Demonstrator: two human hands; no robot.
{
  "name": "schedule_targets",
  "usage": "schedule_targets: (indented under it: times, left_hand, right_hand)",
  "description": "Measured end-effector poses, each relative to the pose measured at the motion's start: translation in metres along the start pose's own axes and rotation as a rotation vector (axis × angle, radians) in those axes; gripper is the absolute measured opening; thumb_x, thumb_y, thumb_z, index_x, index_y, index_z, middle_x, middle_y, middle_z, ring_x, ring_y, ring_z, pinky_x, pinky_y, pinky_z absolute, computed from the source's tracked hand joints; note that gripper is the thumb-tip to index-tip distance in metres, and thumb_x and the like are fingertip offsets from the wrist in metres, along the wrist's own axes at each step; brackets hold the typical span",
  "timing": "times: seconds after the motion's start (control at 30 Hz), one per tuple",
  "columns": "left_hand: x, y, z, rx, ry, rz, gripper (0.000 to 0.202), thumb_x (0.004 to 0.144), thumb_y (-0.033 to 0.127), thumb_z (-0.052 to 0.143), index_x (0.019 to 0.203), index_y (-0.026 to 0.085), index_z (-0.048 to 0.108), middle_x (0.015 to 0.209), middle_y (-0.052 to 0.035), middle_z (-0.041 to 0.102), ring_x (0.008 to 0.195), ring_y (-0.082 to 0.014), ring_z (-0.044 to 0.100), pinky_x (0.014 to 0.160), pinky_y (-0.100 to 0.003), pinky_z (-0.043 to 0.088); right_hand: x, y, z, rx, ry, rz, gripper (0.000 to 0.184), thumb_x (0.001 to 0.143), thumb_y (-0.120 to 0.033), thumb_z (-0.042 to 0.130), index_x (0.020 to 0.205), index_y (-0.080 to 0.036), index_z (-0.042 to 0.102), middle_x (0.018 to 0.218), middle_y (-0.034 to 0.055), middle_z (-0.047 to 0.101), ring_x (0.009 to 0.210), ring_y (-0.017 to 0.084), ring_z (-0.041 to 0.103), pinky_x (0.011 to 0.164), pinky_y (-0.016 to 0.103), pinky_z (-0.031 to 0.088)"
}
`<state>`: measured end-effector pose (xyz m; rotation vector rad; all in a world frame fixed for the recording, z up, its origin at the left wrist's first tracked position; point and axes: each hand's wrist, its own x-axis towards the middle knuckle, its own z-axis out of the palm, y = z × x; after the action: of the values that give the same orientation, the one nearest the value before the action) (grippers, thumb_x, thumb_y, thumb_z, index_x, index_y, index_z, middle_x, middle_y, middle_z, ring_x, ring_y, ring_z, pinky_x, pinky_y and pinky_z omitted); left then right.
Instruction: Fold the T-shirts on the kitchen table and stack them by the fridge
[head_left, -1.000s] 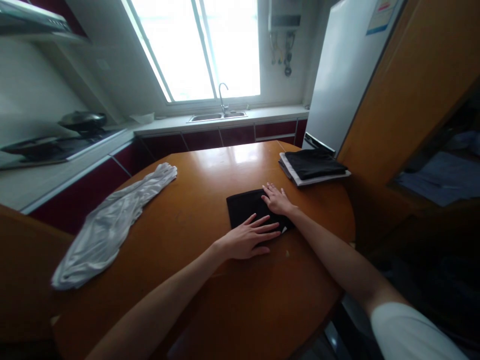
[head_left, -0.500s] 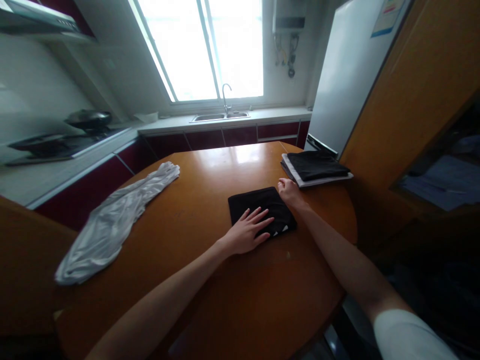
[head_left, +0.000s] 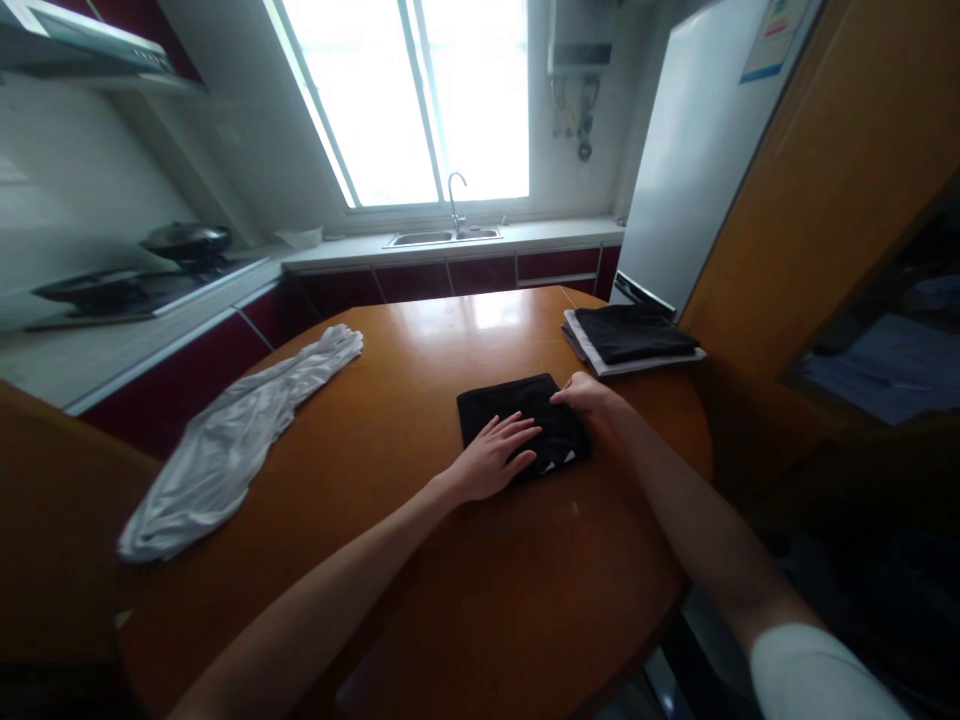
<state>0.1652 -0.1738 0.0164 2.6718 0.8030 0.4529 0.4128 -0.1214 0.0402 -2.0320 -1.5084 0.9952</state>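
Observation:
A folded black cloth (head_left: 510,405) lies on the round wooden table (head_left: 450,580), right of centre. My left hand (head_left: 491,458) rests flat on its near edge, fingers spread. My right hand (head_left: 589,395) is at the cloth's far right corner, fingers curled onto the edge. A stack of folded clothes (head_left: 630,338), dark on top and white beneath, sits at the table's back right, just beyond my right hand.
A crumpled white garment (head_left: 240,430) stretches along the table's left side. Behind are a kitchen counter with a sink (head_left: 442,237), a stove with a pan (head_left: 184,240), a white fridge (head_left: 697,150) and a wooden cabinet (head_left: 840,180) on the right.
My right hand slid from the middle of the black cloth to its far right corner and curled there. My left hand moved slightly further onto the cloth.

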Motion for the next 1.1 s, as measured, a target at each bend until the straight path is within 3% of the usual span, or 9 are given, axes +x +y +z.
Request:
schedule_targets:
  times: [0.17, 0.33, 0.47, 0.57, 0.67, 0.8, 1.0, 1.1]
  left_hand:
    - [0.005, -0.002, -0.001, -0.079, 0.224, -0.020, 0.039, 0.105, 0.041, 0.041, 0.132, 0.022, 0.061, 0.137, -0.0097, 0.062, 0.134, -0.0252, 0.052, 0.116, -0.048, 0.039]
    - [0.008, -0.004, 0.001, -0.175, 0.323, -0.037, 0.031, 0.102, 0.035, 0.048, 0.126, 0.022, 0.063, 0.126, -0.0098, 0.065, 0.120, -0.0243, 0.059, 0.106, -0.044, 0.047]
    - [0.014, -0.005, 0.003, -0.386, 0.420, -0.130, 0.030, 0.098, 0.030, 0.053, 0.124, 0.020, 0.062, 0.121, -0.0098, 0.063, 0.107, -0.0214, 0.062, 0.091, -0.036, 0.054]
    - [0.018, -0.006, 0.001, -0.632, 0.465, -0.236, 0.038, 0.096, 0.039, 0.057, 0.127, 0.018, 0.059, 0.120, -0.0107, 0.064, 0.100, -0.0207, 0.065, 0.081, -0.033, 0.056]
    - [0.019, -0.006, -0.008, -0.912, 0.489, -0.373, 0.059, 0.091, 0.054, 0.060, 0.136, 0.016, 0.052, 0.116, -0.0120, 0.064, 0.093, -0.0225, 0.067, 0.071, -0.032, 0.058]
    - [0.018, -0.010, -0.025, -1.060, 0.451, -0.508, 0.067, 0.085, 0.062, 0.066, 0.132, 0.015, 0.056, 0.109, -0.0117, 0.069, 0.090, -0.0241, 0.068, 0.067, -0.029, 0.057]
    - [0.012, -0.028, -0.032, -0.944, 0.400, -0.548, 0.067, 0.070, 0.047, 0.087, 0.121, 0.011, 0.063, 0.107, -0.0135, 0.071, 0.097, -0.0261, 0.068, 0.080, -0.032, 0.055]
    - [0.008, -0.034, -0.033, -0.992, 0.346, -0.508, 0.085, 0.066, 0.035, 0.090, 0.139, 0.014, 0.052, 0.111, -0.0139, 0.071, 0.099, -0.0270, 0.068, 0.085, -0.036, 0.056]
  right_hand:
    - [-0.003, -0.001, -0.002, 0.146, -0.120, -0.030, 0.026, 0.078, -0.033, 0.079, 0.071, -0.014, 0.063, 0.050, -0.0058, 0.047, 0.042, 0.006, 0.040, 0.038, 0.018, 0.028]
    - [-0.007, -0.002, -0.004, 0.230, -0.225, -0.135, 0.021, 0.078, -0.030, 0.079, 0.088, -0.014, 0.068, 0.066, -0.0016, 0.061, 0.053, 0.008, 0.051, 0.045, 0.017, 0.036]
    - [-0.012, -0.008, -0.003, 0.338, -0.188, -0.268, 0.031, 0.078, -0.042, 0.080, 0.085, -0.013, 0.069, 0.065, -0.0014, 0.061, 0.052, 0.008, 0.049, 0.045, 0.017, 0.034]
    - [-0.019, -0.015, 0.002, 0.508, -0.281, -0.351, 0.042, 0.083, -0.056, 0.073, 0.085, -0.013, 0.071, 0.071, 0.0029, 0.067, 0.058, 0.010, 0.056, 0.050, 0.019, 0.041]
    - [-0.026, -0.022, 0.010, 0.714, -0.461, -0.356, 0.051, 0.090, -0.063, 0.061, 0.092, -0.013, 0.074, 0.088, 0.0103, 0.074, 0.073, 0.016, 0.067, 0.063, 0.024, 0.051]
    - [-0.033, -0.032, 0.028, 0.945, -0.552, -0.255, 0.058, 0.100, -0.060, 0.042, 0.094, -0.013, 0.075, 0.097, 0.0131, 0.075, 0.081, 0.018, 0.070, 0.077, 0.030, 0.056]
    - [-0.046, -0.046, 0.060, 1.186, -0.579, -0.102, 0.060, 0.105, -0.054, 0.029, 0.098, -0.011, 0.071, 0.096, 0.0154, 0.075, 0.092, 0.019, 0.071, 0.096, 0.035, 0.053]
    - [-0.051, -0.049, 0.064, 1.212, -0.619, -0.041, 0.062, 0.105, -0.055, 0.024, 0.105, -0.011, 0.068, 0.098, 0.0157, 0.075, 0.089, 0.020, 0.072, 0.093, 0.036, 0.055]
